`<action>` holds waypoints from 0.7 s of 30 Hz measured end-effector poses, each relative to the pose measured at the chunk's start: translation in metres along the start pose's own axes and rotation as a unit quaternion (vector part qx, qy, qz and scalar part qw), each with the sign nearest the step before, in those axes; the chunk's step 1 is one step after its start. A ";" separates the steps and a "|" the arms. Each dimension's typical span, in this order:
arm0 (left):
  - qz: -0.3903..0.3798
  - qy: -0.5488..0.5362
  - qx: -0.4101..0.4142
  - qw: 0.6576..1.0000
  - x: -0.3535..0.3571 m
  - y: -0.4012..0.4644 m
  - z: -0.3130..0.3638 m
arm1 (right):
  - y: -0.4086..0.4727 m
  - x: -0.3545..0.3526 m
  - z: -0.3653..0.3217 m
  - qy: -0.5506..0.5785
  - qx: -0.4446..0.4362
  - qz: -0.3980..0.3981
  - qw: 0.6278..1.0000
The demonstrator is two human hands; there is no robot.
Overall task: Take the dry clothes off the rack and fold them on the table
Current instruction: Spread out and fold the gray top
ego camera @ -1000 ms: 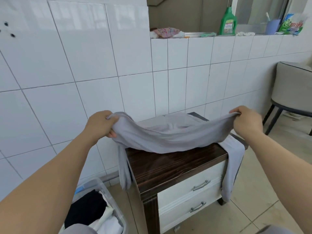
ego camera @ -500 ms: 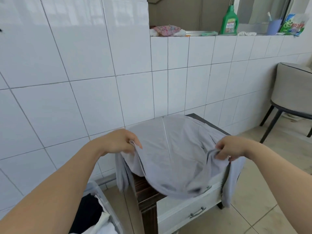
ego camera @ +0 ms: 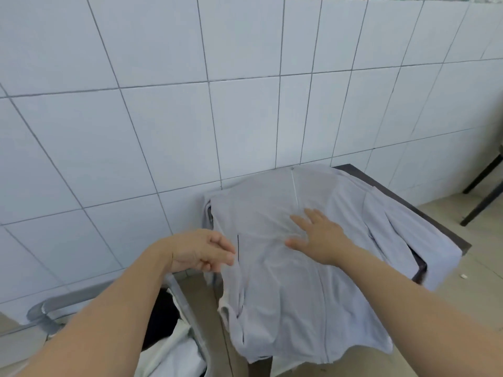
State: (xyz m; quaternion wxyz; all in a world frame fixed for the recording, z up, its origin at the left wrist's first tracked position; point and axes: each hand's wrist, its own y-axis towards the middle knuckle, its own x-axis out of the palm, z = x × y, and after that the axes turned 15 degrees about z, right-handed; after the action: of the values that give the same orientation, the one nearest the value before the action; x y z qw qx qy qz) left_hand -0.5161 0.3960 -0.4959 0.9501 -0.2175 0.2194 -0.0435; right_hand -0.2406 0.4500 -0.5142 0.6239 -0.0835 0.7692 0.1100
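Fingers (ego camera: 313, 217) of the right hand (ego camera: 319, 238) lie spread flat on a grey garment (ego camera: 285, 281) draped over the dark table (ego camera: 402, 197); the left hand (ego camera: 200, 250), loosely curled, touches its edge.

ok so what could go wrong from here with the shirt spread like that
The grey shirt overhangs the table's front and right edges, so it could slide off toward the floor. The right hand presses it flat, which helps; the left hand only touches the left edge. Smoothing may drag fabric toward the laundry bin.
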 end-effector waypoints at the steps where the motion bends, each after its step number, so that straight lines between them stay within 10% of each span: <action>1: 0.078 -0.024 -0.006 0.997 -0.003 0.009 -0.006 | 0.010 0.009 -0.007 0.001 -0.008 0.001 1.000; 4: 0.214 -0.048 -0.084 0.972 -0.008 0.037 -0.017 | 0.034 0.035 -0.022 0.011 -0.013 0.009 1.000; 15: 0.098 -0.106 -0.198 0.970 -0.004 0.101 -0.026 | 0.065 0.042 -0.016 -0.027 -0.019 -0.132 0.991; 21: -0.042 0.132 -0.189 0.972 0.002 0.090 -0.015 | 0.071 0.002 -0.050 -0.148 -0.027 -0.244 0.958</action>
State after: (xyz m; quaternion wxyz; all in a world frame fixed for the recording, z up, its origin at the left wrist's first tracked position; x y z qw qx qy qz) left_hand -0.5226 0.4703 -0.5477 0.8518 -0.3940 0.3381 -0.0700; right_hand -0.3067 0.5050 -0.5019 0.7362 -0.2679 0.6213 -0.0138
